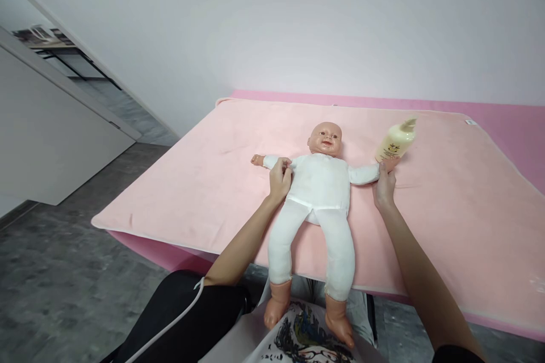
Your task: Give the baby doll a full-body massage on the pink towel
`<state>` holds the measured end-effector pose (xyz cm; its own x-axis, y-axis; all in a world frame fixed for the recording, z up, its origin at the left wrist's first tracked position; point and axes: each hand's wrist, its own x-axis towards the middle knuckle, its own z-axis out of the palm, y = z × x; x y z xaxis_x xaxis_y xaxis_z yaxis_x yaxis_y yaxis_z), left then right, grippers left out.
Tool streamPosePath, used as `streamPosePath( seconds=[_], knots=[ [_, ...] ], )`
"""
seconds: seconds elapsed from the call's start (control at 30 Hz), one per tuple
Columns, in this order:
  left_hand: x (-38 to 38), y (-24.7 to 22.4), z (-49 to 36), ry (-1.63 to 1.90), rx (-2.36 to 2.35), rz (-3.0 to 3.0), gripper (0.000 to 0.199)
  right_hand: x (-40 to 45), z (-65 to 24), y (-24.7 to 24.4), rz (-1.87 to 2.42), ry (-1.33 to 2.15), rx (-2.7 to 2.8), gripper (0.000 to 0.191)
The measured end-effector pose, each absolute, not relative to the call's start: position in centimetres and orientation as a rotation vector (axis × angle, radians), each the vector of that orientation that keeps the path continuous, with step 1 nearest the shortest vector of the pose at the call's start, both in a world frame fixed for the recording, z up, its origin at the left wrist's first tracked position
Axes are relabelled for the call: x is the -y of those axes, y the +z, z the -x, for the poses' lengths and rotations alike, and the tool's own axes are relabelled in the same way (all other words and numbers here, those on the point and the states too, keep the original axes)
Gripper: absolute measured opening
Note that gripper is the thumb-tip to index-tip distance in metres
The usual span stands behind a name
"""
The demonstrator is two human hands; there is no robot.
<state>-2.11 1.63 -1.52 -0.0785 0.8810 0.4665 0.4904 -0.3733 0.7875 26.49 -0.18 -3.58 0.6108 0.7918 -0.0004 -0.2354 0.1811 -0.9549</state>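
A baby doll (322, 181) lies on its back on the pink mat, its cloth body white and its head, hands and feet of bare plastic. Its legs reach over the near edge toward my shirt. My left hand (281, 178) is curled around the doll's upper arm on the left side. With my right hand (384, 186) I grip the doll's other arm (364, 174) near the wrist, thumb on top. Just beyond that hand is a pale yellow pump bottle (395, 140), tilted, its base partly hidden by the doll's hand.
A light pink mat (179, 181) covers the table over a darker pink cloth (502, 125). Behind it rises a white wall (340, 22). On the left are a white door (51, 119) and grey floor (63, 272). A white cable (170, 320) runs by my left arm.
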Motion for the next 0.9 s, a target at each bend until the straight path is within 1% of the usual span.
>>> streamPosePath(
  seconds=[0.23, 0.9],
  knots=[
    [-1.72, -1.76, 2.20, 1.466, -1.467, -1.839, 0.020, 0.10, -26.54, -3.71, 1.175, 0.775, 0.586, 0.063],
    [-1.75, -1.74, 2.25, 1.441, -1.459, -1.851, 0.016, 0.03, -26.64, -3.95, 1.175, 0.780, 0.599, 0.062]
  ],
)
